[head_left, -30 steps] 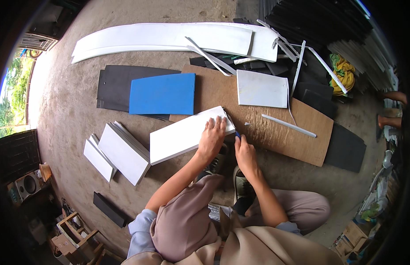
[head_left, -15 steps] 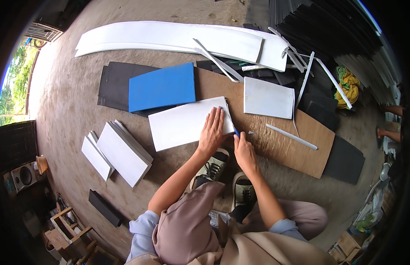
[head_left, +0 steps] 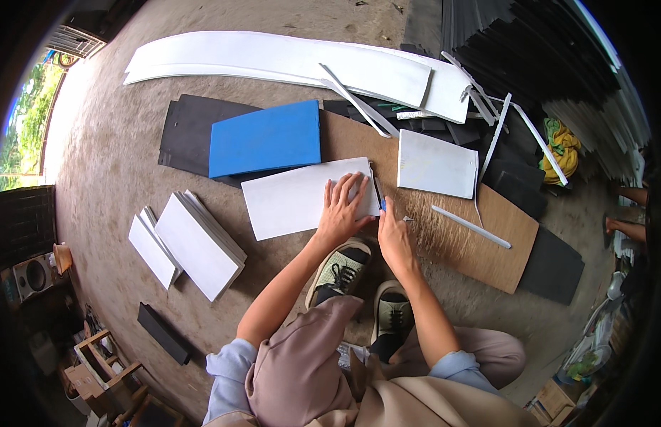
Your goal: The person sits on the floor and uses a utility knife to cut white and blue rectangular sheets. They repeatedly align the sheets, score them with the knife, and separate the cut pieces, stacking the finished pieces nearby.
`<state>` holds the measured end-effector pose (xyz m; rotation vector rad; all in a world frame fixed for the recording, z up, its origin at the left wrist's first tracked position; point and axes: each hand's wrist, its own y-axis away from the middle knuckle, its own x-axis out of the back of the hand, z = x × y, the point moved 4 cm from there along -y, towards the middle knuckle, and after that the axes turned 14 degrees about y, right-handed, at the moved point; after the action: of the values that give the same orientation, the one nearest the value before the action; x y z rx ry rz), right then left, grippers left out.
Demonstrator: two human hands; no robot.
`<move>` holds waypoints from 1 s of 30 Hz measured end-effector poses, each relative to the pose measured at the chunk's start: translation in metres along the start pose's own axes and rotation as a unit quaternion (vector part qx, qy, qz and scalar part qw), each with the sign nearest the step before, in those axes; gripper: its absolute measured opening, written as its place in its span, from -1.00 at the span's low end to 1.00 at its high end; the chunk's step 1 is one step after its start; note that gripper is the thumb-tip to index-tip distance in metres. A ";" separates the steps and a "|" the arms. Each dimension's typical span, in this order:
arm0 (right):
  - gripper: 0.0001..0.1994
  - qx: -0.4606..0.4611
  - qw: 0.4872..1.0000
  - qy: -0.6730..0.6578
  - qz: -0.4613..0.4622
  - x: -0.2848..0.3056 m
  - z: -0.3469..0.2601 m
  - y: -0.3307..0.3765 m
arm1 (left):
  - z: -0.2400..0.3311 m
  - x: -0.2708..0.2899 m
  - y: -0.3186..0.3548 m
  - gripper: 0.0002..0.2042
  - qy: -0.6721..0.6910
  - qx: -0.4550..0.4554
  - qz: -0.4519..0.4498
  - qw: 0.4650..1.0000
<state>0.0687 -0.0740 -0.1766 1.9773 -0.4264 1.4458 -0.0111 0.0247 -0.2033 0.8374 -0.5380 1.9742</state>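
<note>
Across the near edge of the brown board (head_left: pixel 451 249) lies a white foam sheet (head_left: pixel 288 199). My left hand (head_left: pixel 339 208) presses flat on its right part, fingers stretched and a little apart, thumb toward the right edge. Closed round a blue-handled utility knife (head_left: pixel 383 205), my right hand (head_left: pixel 395 235) is at that right edge, close to my left thumb. A thin dark line runs up the edge from the knife; I cannot tell how much of it is blade. A small white scrap (head_left: pixel 408 218) lies just right of my right hand.
A blue sheet (head_left: pixel 266 139) rests on dark sheets beyond the white one. Right stand a smaller white block (head_left: pixel 437 164) and a white strip (head_left: pixel 471 226). Stacked white pieces (head_left: pixel 200 245) lie left; long white sheets (head_left: pixel 273 60) lie far. A person's feet (head_left: pixel 626 228) show far right.
My left hand's fingers have spread wider on the white foam sheet. The knife in my right hand has tilted more upright at the sheet's edge. The whole view has shifted slightly.
</note>
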 end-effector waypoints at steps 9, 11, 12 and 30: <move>-0.73 0.030 0.999 0.030 0.013 0.005 -0.002 -0.003 | -0.002 -0.002 -0.003 -0.11 0.002 0.042 -0.011 0.999; -0.73 0.028 0.999 0.028 0.014 0.003 -0.001 -0.003 | -0.001 -0.002 -0.004 -0.11 0.005 0.041 -0.009 0.999; -0.73 0.029 0.999 0.025 0.015 0.002 -0.001 -0.004 | -0.002 -0.002 -0.003 -0.11 0.005 0.040 -0.007 0.999; -0.76 0.067 0.995 0.070 -0.010 0.002 -0.005 -0.042 | -0.007 -0.006 -0.002 -0.08 0.014 0.037 -0.004 0.999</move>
<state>0.0911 -0.0399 -0.1863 1.9621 -0.2536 1.6251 -0.0097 0.0268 -0.2120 0.8546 -0.4456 2.0062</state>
